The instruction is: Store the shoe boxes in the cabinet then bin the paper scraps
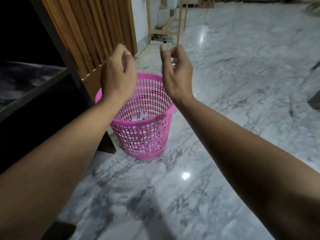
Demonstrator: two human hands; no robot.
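Observation:
A pink plastic mesh bin stands on the marble floor, with crumpled white paper scraps lying inside it. Both my hands hover above its rim. My left hand is over the bin's left side, fingers curled loosely, and nothing shows in it. My right hand is over the right side, its fingers pinched around a small white paper scrap that peeks out between them. No shoe boxes are in view.
A dark cabinet with an open shelf stands at the left, right beside the bin. A wooden slatted panel rises behind it. Wooden frame legs stand farther back. Grey-veined marble floor spreads to the right.

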